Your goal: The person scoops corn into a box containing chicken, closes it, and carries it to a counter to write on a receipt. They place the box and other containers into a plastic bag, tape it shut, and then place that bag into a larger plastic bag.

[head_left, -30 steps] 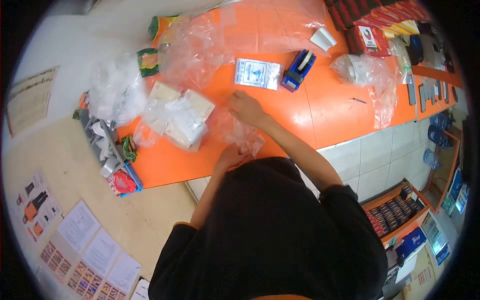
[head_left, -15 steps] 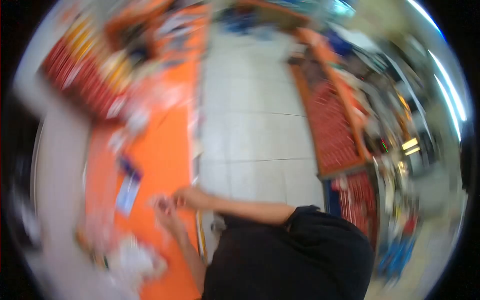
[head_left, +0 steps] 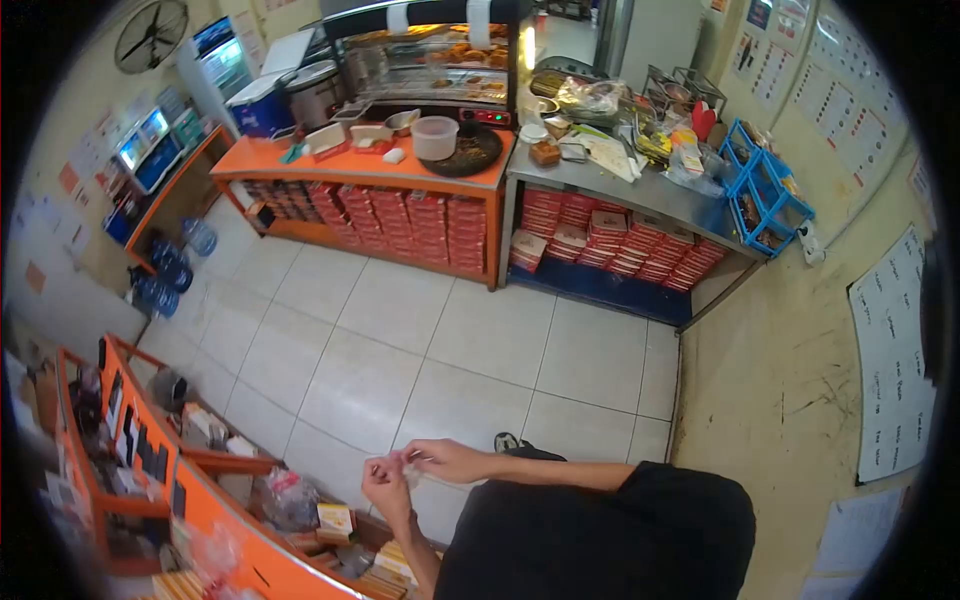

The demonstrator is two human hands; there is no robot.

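My left hand (head_left: pixel 385 482) is raised in front of my body, its fingers curled closed. My right hand (head_left: pixel 438 458) meets it from the right, fingertips pinched together close to the left fingers. Something small, pinkish and partly see-through shows between the two hands, too small to name. Below and left of my hands stands the orange counter (head_left: pixel 225 515), with a clear plastic bag (head_left: pixel 290 500) and yellow-and-white boxes (head_left: pixel 336 520) on the shelf beside it.
Ahead, an orange table (head_left: pixel 290 165) bears a round dark tray (head_left: pixel 470 155), a plastic tub (head_left: pixel 435 138) and a glass food warmer (head_left: pixel 425 75). Red boxes (head_left: pixel 400 220) are stacked beneath. A steel table (head_left: pixel 560 175) and blue baskets (head_left: pixel 765 195) stand right. Water bottles (head_left: pixel 170 270) sit on the tiled floor.
My view has swung right, away from the orange counter, and now faces the food warmer and steel table. Both hands remain together, now over the floor beside the counter.
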